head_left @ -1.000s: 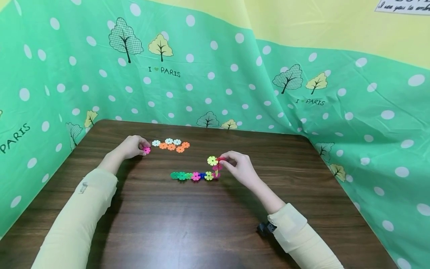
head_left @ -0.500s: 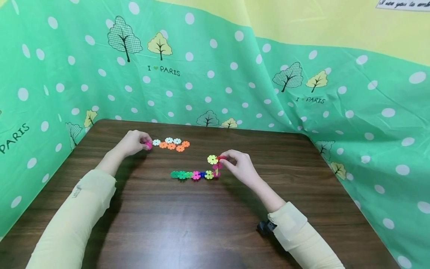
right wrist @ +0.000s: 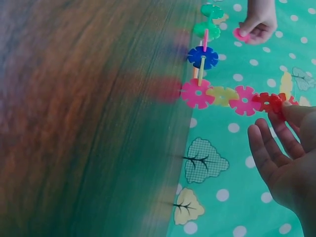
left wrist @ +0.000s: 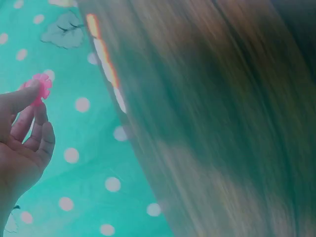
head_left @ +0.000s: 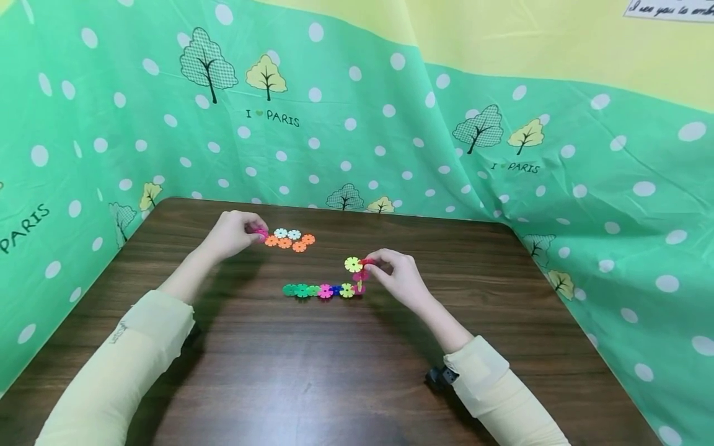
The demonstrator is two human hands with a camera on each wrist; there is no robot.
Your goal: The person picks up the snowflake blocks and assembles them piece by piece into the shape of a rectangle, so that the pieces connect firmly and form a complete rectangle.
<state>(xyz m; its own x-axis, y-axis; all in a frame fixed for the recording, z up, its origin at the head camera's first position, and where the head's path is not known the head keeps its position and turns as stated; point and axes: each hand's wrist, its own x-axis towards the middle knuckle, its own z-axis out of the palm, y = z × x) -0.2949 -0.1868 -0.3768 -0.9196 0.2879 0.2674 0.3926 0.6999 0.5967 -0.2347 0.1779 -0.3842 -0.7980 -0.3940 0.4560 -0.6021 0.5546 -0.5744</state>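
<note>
In the head view my left hand (head_left: 231,235) pinches a pink flower-shaped snowflake disc (head_left: 261,235) between thumb and fingers, beside the loose discs at the back of the table. The same pink disc (left wrist: 42,88) shows at my fingertips in the left wrist view. My right hand (head_left: 398,279) pinches a red disc (right wrist: 269,102) at the end of a linked disc chain (head_left: 325,291). Green, pink, blue and yellow discs make up this L-shaped chain; its long part runs left and its short part rises to my right fingers. A yellow disc (head_left: 352,264) sticks out left from the red one.
White discs (head_left: 294,234) and orange discs (head_left: 285,243) lie in a loose cluster behind the chain. The dark wooden table (head_left: 312,371) ends at a green dotted cloth (head_left: 346,148) behind. A small black device (head_left: 440,378) sits at my right sleeve.
My left hand has moved right and back with the pink disc, toward the loose cluster. It now covers the place where the leftmost white disc showed. My right hand stays nearly still.
</note>
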